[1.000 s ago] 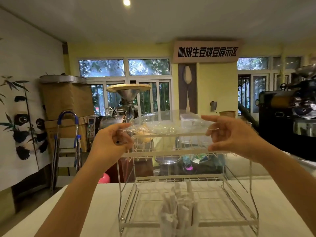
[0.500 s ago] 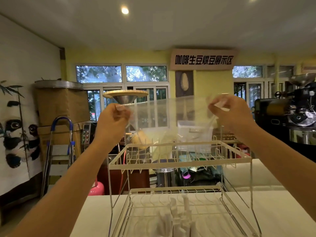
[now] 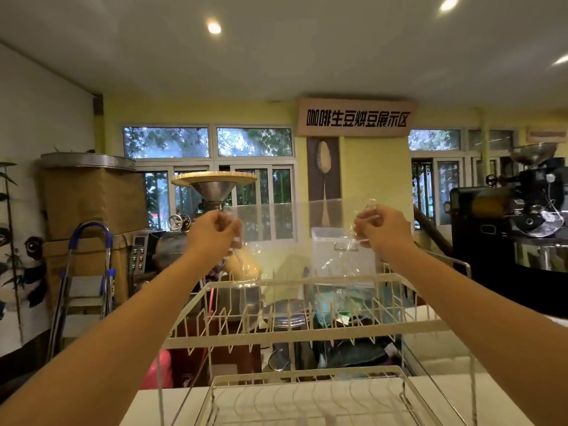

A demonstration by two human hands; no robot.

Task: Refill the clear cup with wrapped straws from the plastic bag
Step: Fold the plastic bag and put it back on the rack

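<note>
A clear plastic bag hangs stretched between my two hands, above the top tier of a white wire rack. My left hand pinches its upper left corner. My right hand pinches its upper right corner, where the film is bunched. The bag looks see-through and I cannot make out straws inside it. The clear cup and its wrapped straws are out of view below the frame.
The two-tier wire rack stands on a white counter. Behind it are a coffee grinder with a funnel hopper, a blue step ladder, a brown covered machine and a black roaster at right.
Both hands have lifted the plastic bag off the rack's top tier and now hold it up stretched out. The view has tilted upward, so the cup of straws has dropped out of sight.
</note>
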